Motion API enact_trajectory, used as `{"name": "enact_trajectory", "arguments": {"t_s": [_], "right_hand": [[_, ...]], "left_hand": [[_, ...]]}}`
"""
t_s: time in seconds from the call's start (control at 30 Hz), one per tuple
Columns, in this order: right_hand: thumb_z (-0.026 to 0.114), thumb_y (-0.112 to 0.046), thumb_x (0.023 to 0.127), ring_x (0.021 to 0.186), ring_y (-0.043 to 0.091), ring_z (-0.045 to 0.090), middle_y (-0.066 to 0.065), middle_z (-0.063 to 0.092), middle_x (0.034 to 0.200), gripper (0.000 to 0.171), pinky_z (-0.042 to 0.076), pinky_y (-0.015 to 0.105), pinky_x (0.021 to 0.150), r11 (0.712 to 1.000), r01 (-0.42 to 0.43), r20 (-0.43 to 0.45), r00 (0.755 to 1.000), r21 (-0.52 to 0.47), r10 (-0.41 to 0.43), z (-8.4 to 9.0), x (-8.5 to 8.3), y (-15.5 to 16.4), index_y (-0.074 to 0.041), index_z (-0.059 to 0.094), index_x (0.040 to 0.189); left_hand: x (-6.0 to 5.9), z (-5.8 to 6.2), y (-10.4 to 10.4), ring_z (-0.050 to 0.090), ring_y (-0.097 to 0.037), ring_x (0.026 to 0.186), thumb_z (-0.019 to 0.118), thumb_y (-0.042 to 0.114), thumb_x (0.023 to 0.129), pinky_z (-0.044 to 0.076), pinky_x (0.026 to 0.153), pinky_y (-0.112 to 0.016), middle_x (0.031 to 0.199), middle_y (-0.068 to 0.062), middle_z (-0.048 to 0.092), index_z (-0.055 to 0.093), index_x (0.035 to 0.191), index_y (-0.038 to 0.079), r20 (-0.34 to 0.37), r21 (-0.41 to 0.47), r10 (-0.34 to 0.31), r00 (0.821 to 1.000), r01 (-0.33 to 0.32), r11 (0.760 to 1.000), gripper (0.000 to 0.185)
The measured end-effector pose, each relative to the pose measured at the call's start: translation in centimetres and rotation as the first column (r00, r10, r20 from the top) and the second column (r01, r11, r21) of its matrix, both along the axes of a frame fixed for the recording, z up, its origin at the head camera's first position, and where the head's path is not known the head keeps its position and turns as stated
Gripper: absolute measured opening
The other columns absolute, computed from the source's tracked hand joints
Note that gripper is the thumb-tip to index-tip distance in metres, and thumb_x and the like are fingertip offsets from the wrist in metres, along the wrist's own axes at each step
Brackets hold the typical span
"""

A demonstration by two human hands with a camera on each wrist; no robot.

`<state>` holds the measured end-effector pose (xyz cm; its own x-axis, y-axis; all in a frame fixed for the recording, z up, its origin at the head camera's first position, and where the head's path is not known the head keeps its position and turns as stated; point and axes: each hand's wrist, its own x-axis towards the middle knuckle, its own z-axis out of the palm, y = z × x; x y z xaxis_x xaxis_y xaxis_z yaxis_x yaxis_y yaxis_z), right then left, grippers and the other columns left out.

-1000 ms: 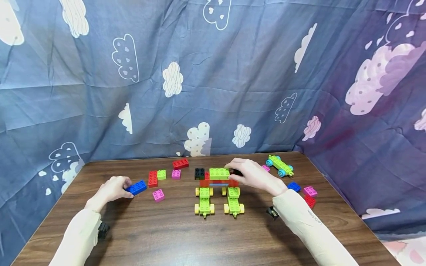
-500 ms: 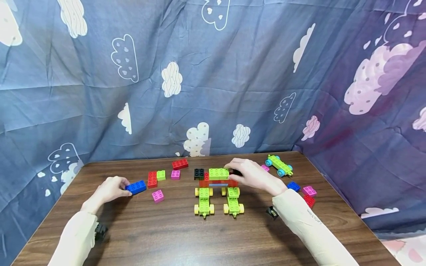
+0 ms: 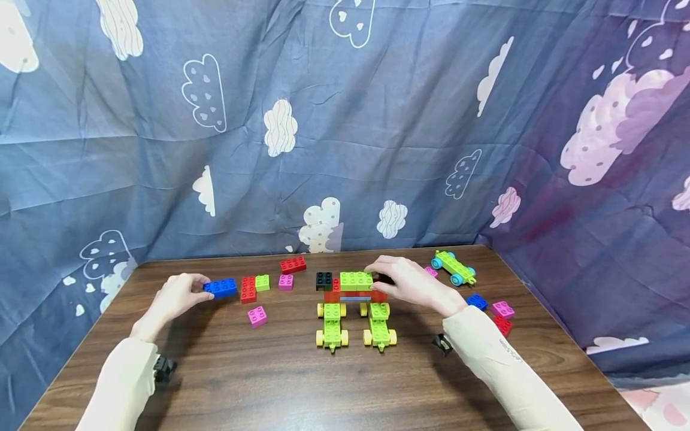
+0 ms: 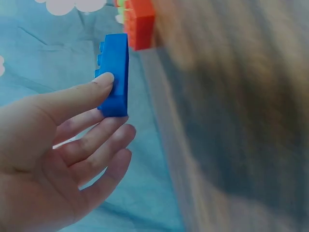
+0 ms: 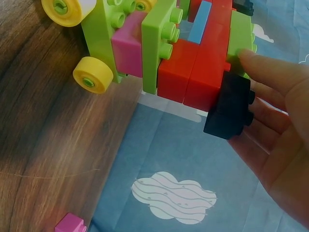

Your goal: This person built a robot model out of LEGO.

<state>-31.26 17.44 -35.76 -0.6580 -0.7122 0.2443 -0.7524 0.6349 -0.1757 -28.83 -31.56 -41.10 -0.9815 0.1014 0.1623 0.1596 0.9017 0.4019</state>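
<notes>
Blue brick (image 3: 220, 288) is pinched in the left hand (image 3: 175, 297), left of frame centre, just above the tabletop (image 3: 280, 377); the right hand (image 3: 412, 283) grips a black brick (image 5: 231, 111) against the build (image 3: 356, 286). Best keep it level, studs up

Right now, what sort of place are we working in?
Probably a makeshift recording booth, not a lived-in room: a wooden table walled in by cloud-print cloth, with only toy bricks and wheeled bases on it, such as the green cart.
</notes>
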Motion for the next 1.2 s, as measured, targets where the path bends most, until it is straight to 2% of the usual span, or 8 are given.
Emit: {"name": "enact_trajectory", "arguments": {"t_s": [0.13, 0.37, 0.6, 0.87, 1.2], "right_hand": [[0.067, -0.024, 0.095, 0.092, 0.013, 0.065, 0.001, 0.069, 0.11, 0.028, 0.057, 0.033, 0.084, 1.0, 0.0, 0.005, 1.0, 0.003, 0.0, 0.0, 0.0, 0.1, -0.013, 0.068, 0.121], [0.067, -0.024, 0.095, 0.092, 0.012, 0.065, 0.001, 0.069, 0.11, 0.028, 0.057, 0.033, 0.085, 1.0, 0.003, 0.001, 1.0, 0.008, -0.003, -0.1, -0.1, 0.2, -0.013, 0.068, 0.121], [0.068, -0.024, 0.094, 0.092, 0.013, 0.065, 0.001, 0.069, 0.11, 0.028, 0.057, 0.033, 0.085, 1.0, 0.0, 0.008, 1.0, 0.003, 0.0, -0.1, -0.2, 0.2, -0.013, 0.068, 0.12], [0.067, -0.023, 0.095, 0.092, 0.012, 0.065, 0.001, 0.07, 0.109, 0.026, 0.056, 0.032, 0.084, 1.0, -0.002, 0.008, 1.0, 0.002, 0.002, 0.0, -0.2, 0.1, -0.013, 0.068, 0.119], [0.068, -0.02, 0.094, 0.088, 0.016, 0.066, 0.003, 0.07, 0.105, 0.025, 0.056, 0.032, 0.08, 1.0, -0.029, -0.011, 1.0, -0.013, 0.028, 0.0, -0.1, 0.1, -0.011, 0.069, 0.117]], "left_hand": [[-0.3, 1.1, 1.0, 0.071, -0.034, 0.088, 0.078, 0.026, 0.083, 0.054, 0.069, -0.049, 0.096, -0.021, 0.075, 0.07, 0.107, -0.001, -0.041, 0.025, 0.001, 0.999, 0.0, 1.0, 0.037], [-0.8, 2.6, 2.8, 0.071, -0.029, 0.085, 0.077, 0.025, 0.084, 0.055, 0.071, -0.048, 0.094, -0.018, 0.075, 0.071, 0.107, -0.001, -0.071, 0.056, -0.032, 0.997, 0.036, 0.998, 0.034], [-1.1, 3.8, 4.3, 0.073, -0.031, 0.087, 0.077, 0.023, 0.085, 0.056, 0.078, -0.052, 0.096, -0.019, 0.076, 0.071, 0.108, 0.0, -0.109, 0.07, -0.07, 0.992, 0.078, 0.994, 0.033], [-1.4, 5.2, 6.8, 0.072, -0.032, 0.091, 0.076, 0.023, 0.086, 0.058, 0.082, -0.051, 0.101, -0.02, 0.075, 0.07, 0.112, 0.0, -0.105, 0.086, -0.129, 0.986, 0.138, 0.987, 0.035], [-2.0, 6.7, 10.3, 0.072, -0.028, 0.086, 0.079, 0.021, 0.084, 0.059, 0.08, -0.047, 0.096, -0.017, 0.075, 0.071, 0.11, 0.0, -0.164, 0.102, -0.206, 0.965, 0.225, 0.969, 0.034]]}}
